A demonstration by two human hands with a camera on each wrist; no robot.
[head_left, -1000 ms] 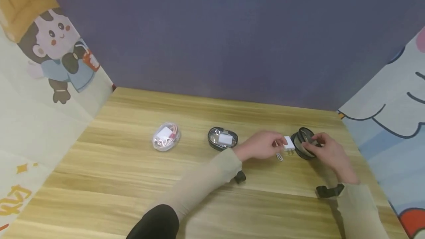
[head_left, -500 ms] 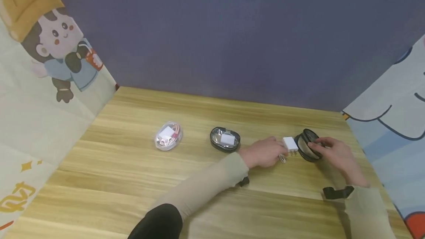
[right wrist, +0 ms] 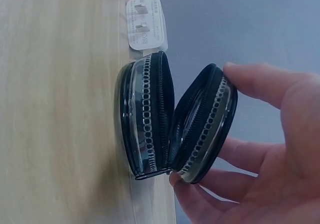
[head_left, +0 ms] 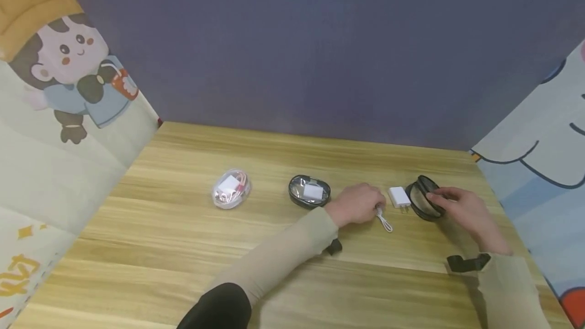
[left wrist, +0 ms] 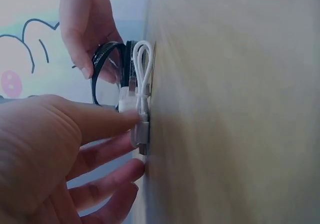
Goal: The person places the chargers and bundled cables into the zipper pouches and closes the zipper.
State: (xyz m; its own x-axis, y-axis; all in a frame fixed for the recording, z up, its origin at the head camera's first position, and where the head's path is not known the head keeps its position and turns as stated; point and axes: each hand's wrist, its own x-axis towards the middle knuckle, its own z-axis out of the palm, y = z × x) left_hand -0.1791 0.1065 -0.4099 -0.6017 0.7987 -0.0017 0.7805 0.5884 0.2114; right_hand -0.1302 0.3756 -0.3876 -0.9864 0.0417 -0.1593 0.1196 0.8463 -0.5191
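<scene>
In the head view my left hand (head_left: 358,203) holds a short white charging cable (head_left: 385,221) low over the table. Its thumb and index finger pinch the bundled cable (left wrist: 143,79) near a connector in the left wrist view. My right hand (head_left: 468,215) grips the raised lid of a small black zip case (head_left: 422,199) with clear panels. The right wrist view shows the case (right wrist: 150,114) unzipped and spread like a clamshell, its base on the table. A white charger plug (head_left: 399,197) lies just left of the case, prongs towards me.
Two zipped oval cases lie further left: a black one (head_left: 309,191) with a white charger inside, and a clear one (head_left: 230,189) with a white charger and a pink cable. A dark panel (head_left: 315,55) bounds the wooden table (head_left: 183,248) at the back.
My left hand has drawn left, away from the charger plug, and more of the cable's loop now shows. The right hand still holds the case lid.
</scene>
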